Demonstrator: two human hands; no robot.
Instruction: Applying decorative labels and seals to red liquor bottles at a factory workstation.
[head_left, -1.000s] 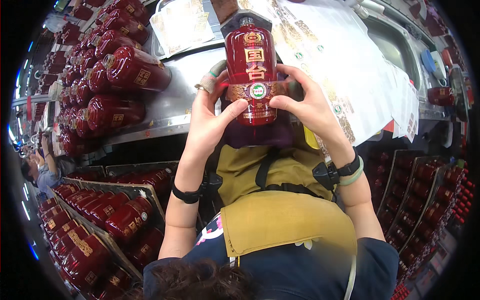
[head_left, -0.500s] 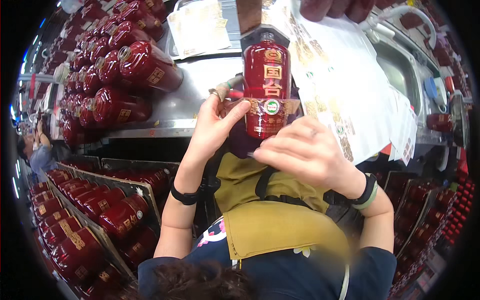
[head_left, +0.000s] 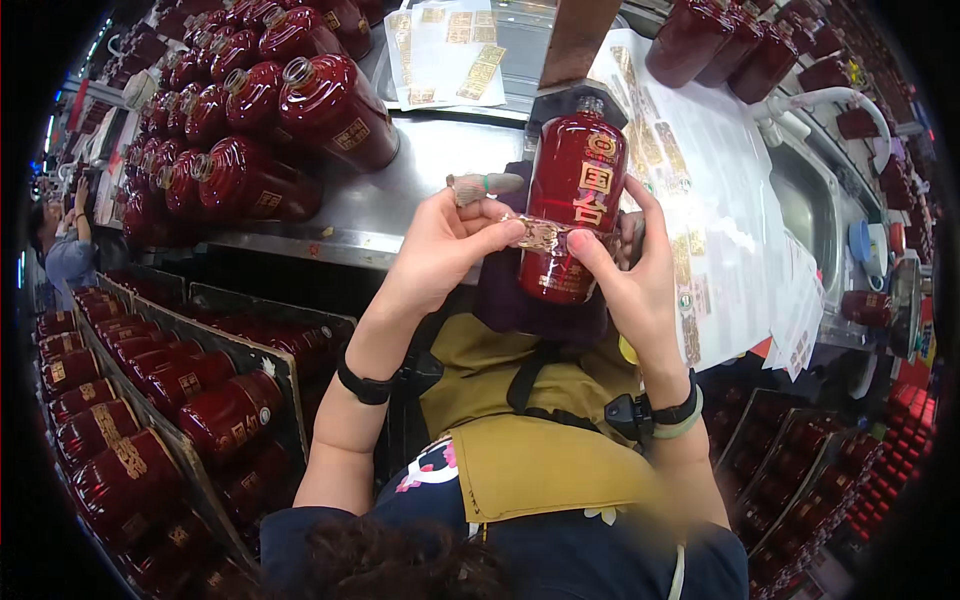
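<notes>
A glossy dark red bottle [head_left: 575, 165] with gold characters stands tilted in front of me, its open glass neck pointing away. Across its lower part lies a thin strip of gold-patterned decal [head_left: 543, 236]. My left hand [head_left: 440, 245] pinches the strip's left end between thumb and fingers; a finger wears a greyish cover with a green band. My right hand [head_left: 640, 275] is at the bottle's right side, its thumb pressed on the strip and its fingers curled round behind. The bottle's base rests near a dark purple cloth [head_left: 505, 295] over my lap.
Many red bottles [head_left: 340, 110] crowd the metal table [head_left: 440, 150] at left. Decal sheets [head_left: 725, 180] spread at right, beside a sink [head_left: 800, 190]. Another decal sheet [head_left: 445, 55] lies behind. Racks of bottles [head_left: 230, 410] flank me below, and a person [head_left: 68, 245] is at far left.
My right hand has moved from in front of the bottle's base to its right side and pressed its thumb onto the strip. The strip's round green-and-white emblem is now out of sight. The view has shifted.
</notes>
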